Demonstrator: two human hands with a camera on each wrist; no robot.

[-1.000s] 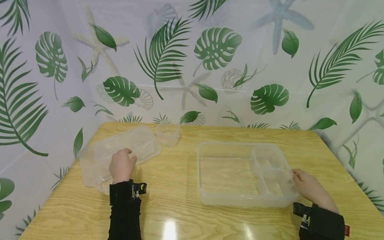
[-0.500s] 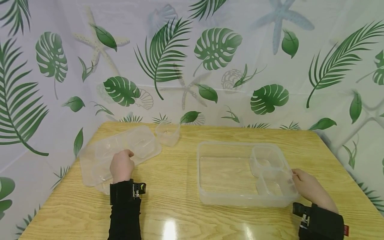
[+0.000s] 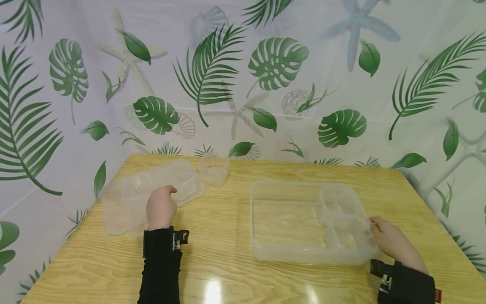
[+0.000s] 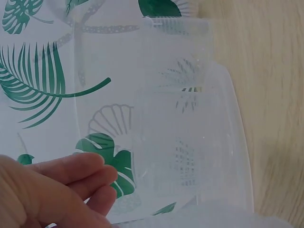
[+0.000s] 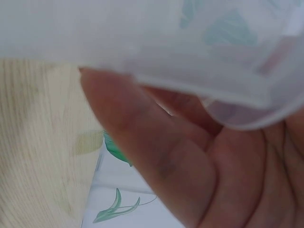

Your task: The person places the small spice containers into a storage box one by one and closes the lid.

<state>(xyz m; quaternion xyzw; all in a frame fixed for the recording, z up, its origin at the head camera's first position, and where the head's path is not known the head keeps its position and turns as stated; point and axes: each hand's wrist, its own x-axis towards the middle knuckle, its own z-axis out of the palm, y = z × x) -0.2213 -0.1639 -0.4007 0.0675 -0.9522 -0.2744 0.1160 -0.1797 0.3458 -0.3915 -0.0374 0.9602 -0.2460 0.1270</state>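
Observation:
My left hand is over the left part of the table, fingers curled, pinching what looks like a small clear plastic cup. The cup is see-through and mostly hidden by the hand; its pale edge crosses the bottom of the left wrist view. Beneath and behind lies a flat translucent lid with clear raised shapes on it. My right hand grips the right wall of a large clear rectangular food box, its thumb and fingers on either side in the right wrist view. Two small square cups sit inside the box's right end.
Another small clear cup stands at the back, beside the lid's far corner. The wooden table ends at a white leaf-printed cloth behind it and along the sides.
My left hand has shifted slightly right, and the clear cup in it has moved along. The right hand keeps its hold on the food box, which has stayed in place.

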